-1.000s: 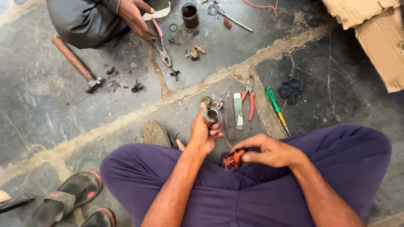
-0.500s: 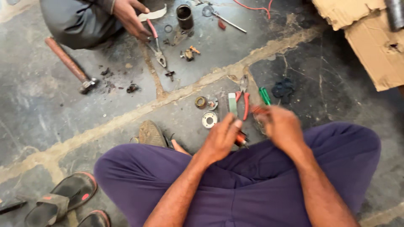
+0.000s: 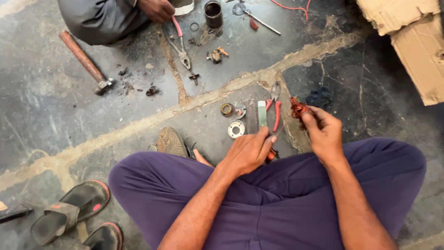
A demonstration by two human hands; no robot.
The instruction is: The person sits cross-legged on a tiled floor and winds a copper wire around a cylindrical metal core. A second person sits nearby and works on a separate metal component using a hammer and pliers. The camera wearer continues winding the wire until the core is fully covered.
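I sit cross-legged in purple trousers on a concrete floor. My right hand [image 3: 323, 134] grips a reddish tangle of copper wire [image 3: 298, 109] and holds it up off the floor. My left hand [image 3: 249, 152] rests low by my knee, fingers curled over a small orange-and-dark part [image 3: 271, 155] that is mostly hidden. Just ahead of my hands lie a metal ring [image 3: 236, 128], a brass ring [image 3: 226, 109], a green flat tool [image 3: 262, 115] and red-handled pliers [image 3: 276, 109].
Another person crouches at the top with a hand [image 3: 156, 9] near long red-handled pliers [image 3: 179, 42]. A hammer [image 3: 86, 62], a dark cup [image 3: 213, 9], small scraps, torn cardboard [image 3: 407, 41] at right and sandals [image 3: 69, 210] at lower left lie around.
My right hand lifted the copper wire bundle from my lap up and to the right. My left hand set the metal ring on the floor and dropped to the small part near my knee.
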